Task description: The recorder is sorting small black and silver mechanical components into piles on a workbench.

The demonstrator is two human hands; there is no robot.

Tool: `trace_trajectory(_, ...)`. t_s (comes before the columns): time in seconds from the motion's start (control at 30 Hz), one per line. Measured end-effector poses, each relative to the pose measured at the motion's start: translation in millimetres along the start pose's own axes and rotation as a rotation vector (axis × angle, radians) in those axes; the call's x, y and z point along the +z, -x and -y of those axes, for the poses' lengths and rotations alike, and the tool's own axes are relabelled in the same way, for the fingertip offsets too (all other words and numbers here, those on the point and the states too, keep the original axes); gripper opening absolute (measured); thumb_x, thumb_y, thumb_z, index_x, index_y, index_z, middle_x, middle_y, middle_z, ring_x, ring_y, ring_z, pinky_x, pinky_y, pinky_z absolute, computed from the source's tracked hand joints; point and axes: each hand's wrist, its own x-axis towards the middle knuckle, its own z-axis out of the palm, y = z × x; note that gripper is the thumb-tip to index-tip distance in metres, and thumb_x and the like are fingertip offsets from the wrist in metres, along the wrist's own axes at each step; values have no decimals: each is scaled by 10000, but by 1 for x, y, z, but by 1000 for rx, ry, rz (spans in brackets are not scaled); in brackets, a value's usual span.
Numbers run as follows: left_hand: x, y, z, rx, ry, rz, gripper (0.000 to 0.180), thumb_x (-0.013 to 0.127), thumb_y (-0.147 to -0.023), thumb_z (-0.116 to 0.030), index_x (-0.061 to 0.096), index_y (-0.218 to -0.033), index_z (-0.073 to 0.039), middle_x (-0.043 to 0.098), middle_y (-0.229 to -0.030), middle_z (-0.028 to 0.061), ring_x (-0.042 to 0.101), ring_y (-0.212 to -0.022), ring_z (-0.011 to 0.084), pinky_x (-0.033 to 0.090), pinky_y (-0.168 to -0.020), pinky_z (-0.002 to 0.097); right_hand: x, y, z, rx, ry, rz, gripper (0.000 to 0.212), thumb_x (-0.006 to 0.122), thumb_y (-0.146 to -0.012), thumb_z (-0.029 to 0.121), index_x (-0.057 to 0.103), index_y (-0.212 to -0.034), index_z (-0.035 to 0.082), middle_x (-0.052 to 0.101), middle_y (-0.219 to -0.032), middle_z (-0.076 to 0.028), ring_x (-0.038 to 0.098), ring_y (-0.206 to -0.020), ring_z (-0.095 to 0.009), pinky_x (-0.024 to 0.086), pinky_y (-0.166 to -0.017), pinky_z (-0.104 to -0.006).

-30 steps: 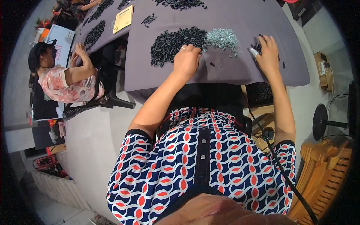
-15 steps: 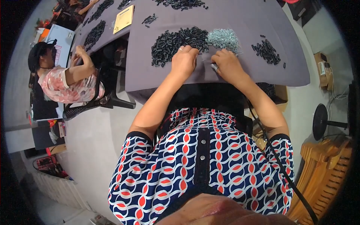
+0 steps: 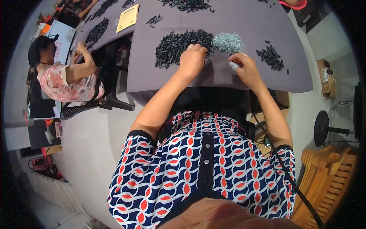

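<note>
My left hand (image 3: pixel 193 61) is closed at the near right edge of a heap of small black tube-like pieces (image 3: pixel 171 49). A small dark bit shows at its fingertips, too small to name. My right hand (image 3: pixel 247 70) hovers just in front of a pile of small shiny silver pieces (image 3: pixel 228 42), its fingers bent together. A grey wrap (image 3: pixel 234 66) covers its thumb. Whatever lies between those fingers is hidden. The silver pile touches the black heap's right side. Further right lies a smaller group of black pieces (image 3: pixel 270 58).
A grey cloth covers the table (image 3: pixel 293 76). More black pieces (image 3: pixel 187 4) lie at the far side, beside a yellow pad (image 3: pixel 127 18) on the left. A co-worker (image 3: pixel 68 76) sits at the left table. A black cable (image 3: pixel 286 168) runs past my right arm.
My right hand has moved right and slightly nearer, away from the silver pile. My left hand has shifted a little right, and the gap between the hands has widened.
</note>
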Motion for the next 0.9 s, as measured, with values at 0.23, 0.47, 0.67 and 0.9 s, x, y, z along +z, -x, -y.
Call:
trace_trajectory(0.23, 10, -16, -5, -20, -100, 114, 87, 669, -788, -113, 669, -846, -47, 621, -878, 132, 618, -911, 341, 546, -721, 450, -4, 10, -13, 65, -76, -75, 141, 658, -840, -16, 621, -976, -10, 616, -905, -75, 609, -812, -150, 483, -729, -282)
trace_trajectory(0.47, 6, -12, -7, -34, -2, 107, 139, 640, -834, -117, 682, -960, -76, 623, -933, 134, 617, -917, 349, 528, -749, 461, 4, 16, -32, 52, -133, -180, 200, 635, -829, -12, 647, -1028, 7, 653, -934, -111, 657, -854, -207, 508, -777, -297)
trace_trajectory(0.67, 2, 21, -82, 135, 274, 68, 113, 687, -782, -107, 633, -879, -85, 602, -884, 111, 617, -849, 336, 519, -701, 442, 11, 19, -59, 114, -266, -234, 274, 564, -840, -107, 656, -1083, -20, 676, -1046, -68, 645, -966, -130, 507, -860, -260)
trace_trajectory(0.9, 37, 25, -97, 186, 323, 207, 155, 727, -781, -153, 637, -890, -89, 588, -855, 96, 613, -820, 327, 514, -686, 437, 13, 22, -53, 110, -301, -262, 330, 518, -816, -128, 658, -1093, -17, 682, -1001, -40, 637, -928, -105, 504, -850, -254)
